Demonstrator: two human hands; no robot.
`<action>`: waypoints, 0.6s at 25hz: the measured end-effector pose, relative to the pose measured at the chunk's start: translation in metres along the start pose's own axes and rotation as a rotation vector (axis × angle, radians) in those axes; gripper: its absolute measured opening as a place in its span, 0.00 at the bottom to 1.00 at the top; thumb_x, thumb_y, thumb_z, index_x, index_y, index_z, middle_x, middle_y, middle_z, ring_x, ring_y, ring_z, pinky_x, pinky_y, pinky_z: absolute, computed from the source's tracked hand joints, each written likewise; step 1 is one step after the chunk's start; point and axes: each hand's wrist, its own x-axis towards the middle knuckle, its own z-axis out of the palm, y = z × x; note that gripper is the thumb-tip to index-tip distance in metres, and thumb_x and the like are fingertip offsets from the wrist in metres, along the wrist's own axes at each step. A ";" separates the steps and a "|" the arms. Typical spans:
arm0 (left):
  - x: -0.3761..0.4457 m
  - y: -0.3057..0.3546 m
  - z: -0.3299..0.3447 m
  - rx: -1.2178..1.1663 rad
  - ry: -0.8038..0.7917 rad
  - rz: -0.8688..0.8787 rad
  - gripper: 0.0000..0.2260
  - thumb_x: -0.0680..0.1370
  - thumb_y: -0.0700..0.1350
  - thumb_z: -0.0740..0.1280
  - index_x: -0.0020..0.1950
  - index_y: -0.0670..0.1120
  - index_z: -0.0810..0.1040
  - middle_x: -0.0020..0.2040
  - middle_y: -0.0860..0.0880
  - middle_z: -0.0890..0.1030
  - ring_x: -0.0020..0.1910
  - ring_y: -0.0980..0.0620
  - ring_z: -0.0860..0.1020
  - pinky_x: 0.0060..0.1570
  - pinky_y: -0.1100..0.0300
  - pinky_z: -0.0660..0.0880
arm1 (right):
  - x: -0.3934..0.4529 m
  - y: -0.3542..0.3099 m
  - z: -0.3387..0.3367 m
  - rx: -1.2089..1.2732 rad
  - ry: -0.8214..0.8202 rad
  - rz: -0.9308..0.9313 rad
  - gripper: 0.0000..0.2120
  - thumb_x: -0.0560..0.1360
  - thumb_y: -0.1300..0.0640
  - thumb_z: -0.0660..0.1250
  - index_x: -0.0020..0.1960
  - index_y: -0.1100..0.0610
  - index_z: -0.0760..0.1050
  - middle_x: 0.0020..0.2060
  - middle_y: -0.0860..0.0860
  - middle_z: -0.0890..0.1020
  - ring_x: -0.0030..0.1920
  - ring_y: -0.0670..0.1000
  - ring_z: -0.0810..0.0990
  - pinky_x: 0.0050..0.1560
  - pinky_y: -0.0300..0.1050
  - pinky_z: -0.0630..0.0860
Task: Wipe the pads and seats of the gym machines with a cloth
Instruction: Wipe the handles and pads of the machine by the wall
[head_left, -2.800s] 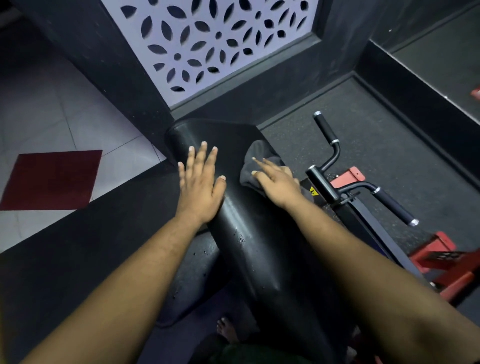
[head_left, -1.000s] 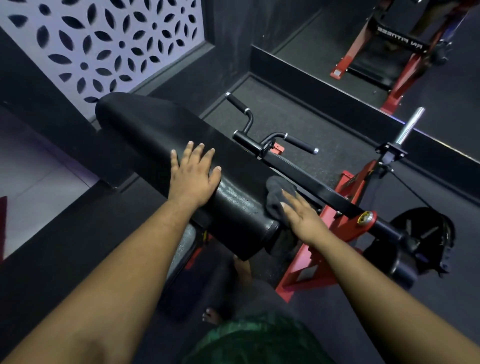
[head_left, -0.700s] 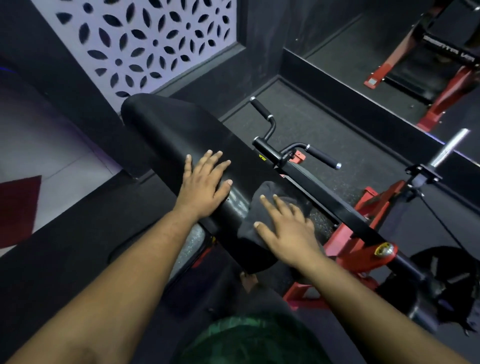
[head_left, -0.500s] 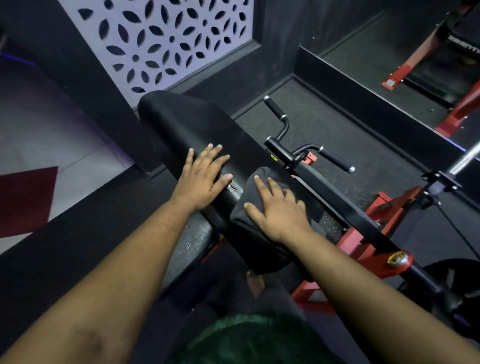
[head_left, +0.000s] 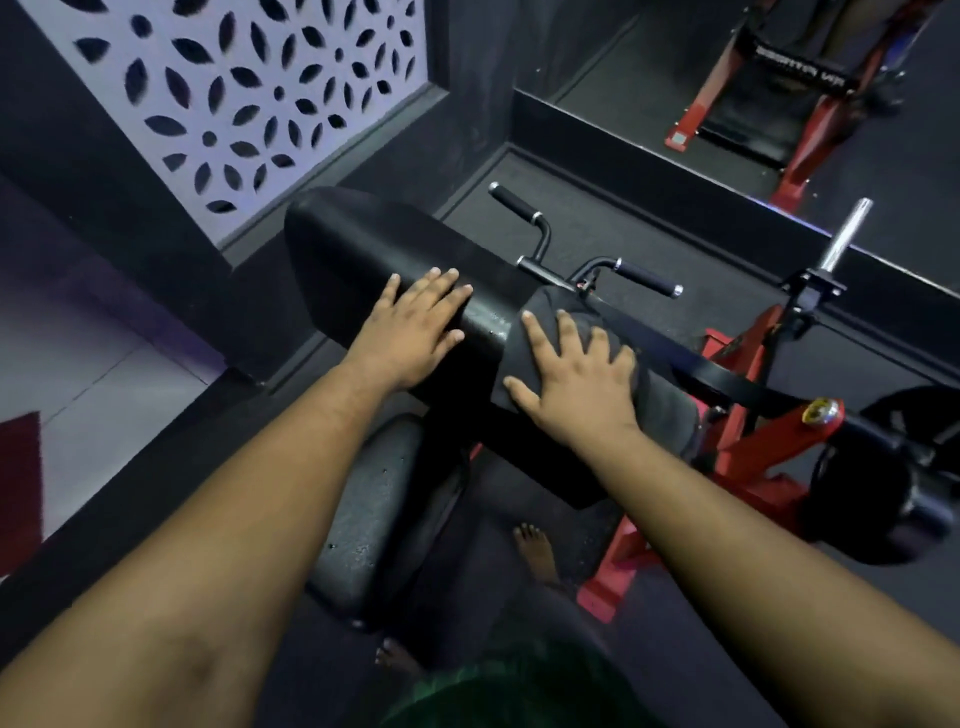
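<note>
**Wiping a padded gym machine: both hands flat on the long pad**

Running across the middle of the view from upper left to lower right, the long black pad (head_left: 374, 249) of the machine is the largest object; its surface shows a wet sheen between the two hands. Below it sits a smaller black seat (head_left: 374, 514) with a speckled surface. A black lever arm (head_left: 691, 364) passes along the far side of the pad and meets the red frame (head_left: 763, 441), which stands on the dark rubber floor (head_left: 597, 208). Two black handle grips (head_left: 647, 273) branch from the lever just beyond the pad, and a chrome peg (head_left: 844, 234) rises from the frame at right. A white lattice panel (head_left: 234, 98) fills the wall at upper left; a second red machine (head_left: 779, 93) stands at upper right.

The dark grey cloth (head_left: 654, 384) lies draped over the pad's near end, toward the lever side. The right hand (head_left: 576, 379) rests on top of it, palm down, fingers straight and spread, pressing the cloth to the pad. The left hand (head_left: 415, 327) lies flat on the bare pad just beside the cloth, fingers straight and close together, holding nothing. Bare toes (head_left: 535, 545) show on the floor beneath the pad.
</note>
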 end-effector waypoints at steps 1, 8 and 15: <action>-0.001 -0.007 -0.004 0.008 -0.010 0.012 0.28 0.84 0.55 0.58 0.83 0.53 0.55 0.84 0.51 0.53 0.82 0.51 0.50 0.79 0.40 0.48 | 0.008 -0.015 -0.002 0.003 -0.006 0.005 0.39 0.77 0.27 0.49 0.81 0.40 0.42 0.81 0.55 0.56 0.74 0.67 0.61 0.67 0.71 0.61; 0.009 -0.041 -0.023 0.020 -0.063 0.193 0.27 0.84 0.54 0.60 0.82 0.53 0.57 0.83 0.51 0.56 0.82 0.51 0.53 0.79 0.43 0.50 | -0.041 0.009 0.014 -0.055 0.084 0.122 0.38 0.74 0.25 0.50 0.81 0.37 0.51 0.79 0.53 0.62 0.74 0.64 0.64 0.66 0.71 0.64; 0.016 -0.131 -0.039 0.061 -0.059 0.143 0.29 0.84 0.54 0.61 0.83 0.51 0.56 0.83 0.49 0.54 0.82 0.49 0.52 0.79 0.43 0.50 | 0.048 -0.089 -0.009 -0.002 0.045 0.162 0.40 0.76 0.25 0.47 0.82 0.41 0.44 0.81 0.53 0.58 0.75 0.67 0.60 0.68 0.74 0.60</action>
